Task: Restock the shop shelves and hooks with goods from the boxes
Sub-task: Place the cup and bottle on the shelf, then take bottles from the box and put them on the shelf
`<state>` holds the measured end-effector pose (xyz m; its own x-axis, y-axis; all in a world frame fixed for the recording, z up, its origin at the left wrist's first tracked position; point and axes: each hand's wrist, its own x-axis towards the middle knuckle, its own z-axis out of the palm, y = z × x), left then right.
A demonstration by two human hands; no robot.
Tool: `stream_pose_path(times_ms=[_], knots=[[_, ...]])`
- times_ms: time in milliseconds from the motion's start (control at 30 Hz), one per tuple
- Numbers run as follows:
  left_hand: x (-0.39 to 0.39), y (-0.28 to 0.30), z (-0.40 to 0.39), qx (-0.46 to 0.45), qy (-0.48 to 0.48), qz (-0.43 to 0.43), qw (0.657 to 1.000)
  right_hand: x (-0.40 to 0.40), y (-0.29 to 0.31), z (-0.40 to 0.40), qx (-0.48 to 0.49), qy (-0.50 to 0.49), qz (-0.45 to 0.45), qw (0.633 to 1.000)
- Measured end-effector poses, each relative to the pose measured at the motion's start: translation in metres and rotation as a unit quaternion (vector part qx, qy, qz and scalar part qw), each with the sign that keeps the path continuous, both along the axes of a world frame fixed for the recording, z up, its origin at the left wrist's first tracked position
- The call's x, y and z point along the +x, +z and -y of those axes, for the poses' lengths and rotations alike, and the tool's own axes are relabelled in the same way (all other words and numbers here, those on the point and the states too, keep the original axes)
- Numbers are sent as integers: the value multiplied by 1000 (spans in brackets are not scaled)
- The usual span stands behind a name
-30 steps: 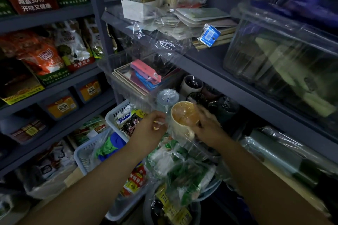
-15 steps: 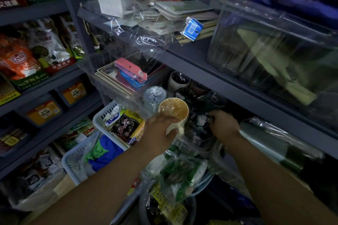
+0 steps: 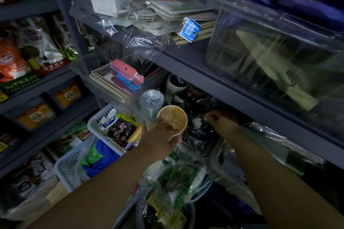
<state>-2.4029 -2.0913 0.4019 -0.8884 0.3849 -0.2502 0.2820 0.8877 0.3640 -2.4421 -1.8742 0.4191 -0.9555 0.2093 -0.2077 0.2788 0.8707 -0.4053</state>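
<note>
My left hand [image 3: 160, 139] grips a cream mug wrapped in clear film [image 3: 172, 118], held upright in front of the lower grey shelf. My right hand [image 3: 222, 122] reaches under the shelf board [image 3: 214, 87] and pinches the clear wrapping of a dark mug [image 3: 198, 128] standing there. More wrapped mugs stand behind: a black one [image 3: 181, 98] and a white one [image 3: 176, 83]. A clear wrapped cup [image 3: 151, 101] stands just left of the cream mug.
A clear bin of notebooks and pink and blue packs [image 3: 121, 78] sits left of the mugs. White baskets [image 3: 96, 119] with snack packets stand below. A large clear lidded box [image 3: 270, 42] fills the upper shelf. Bagged goods [image 3: 176, 182] lie under my arms.
My left hand took over the cream mug alone and lifted it slightly. My right hand let go of it and moved right, deeper under the shelf, to the dark wrapped mug.
</note>
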Motion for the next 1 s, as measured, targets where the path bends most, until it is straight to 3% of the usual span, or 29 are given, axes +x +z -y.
stream_pose_path(times_ms=[167, 267, 333, 400, 500, 667, 733, 833, 1000], knots=[[-9, 9, -8, -70, -15, 47, 996, -1, -4, 6, 64, 18, -11, 998], [-13, 14, -12, -85, -18, 62, 994, 7, -9, 14, 27, 17, -68, 997], [-8, 9, -4, -27, -15, 30, 999, 17, -5, 23, -9, 31, -102, 994], [4, -3, 12, 90, 0, -62, 994, 29, 1, 35, -43, 49, -161, 985], [33, -10, 44, 289, 53, -190, 937, 51, 9, 60, -113, 75, -247, 959], [123, -30, 144, 299, 244, -157, 909, 97, 0, 130, -220, 142, -234, 936], [175, -52, 197, 283, 364, -122, 879, 114, -14, 165, -244, 200, -173, 933], [266, -80, 263, 236, 541, -82, 803, 142, -50, 227, -263, 297, -75, 915], [419, -130, 316, 169, 726, -27, 666, 209, -125, 330, -239, 413, 97, 873]])
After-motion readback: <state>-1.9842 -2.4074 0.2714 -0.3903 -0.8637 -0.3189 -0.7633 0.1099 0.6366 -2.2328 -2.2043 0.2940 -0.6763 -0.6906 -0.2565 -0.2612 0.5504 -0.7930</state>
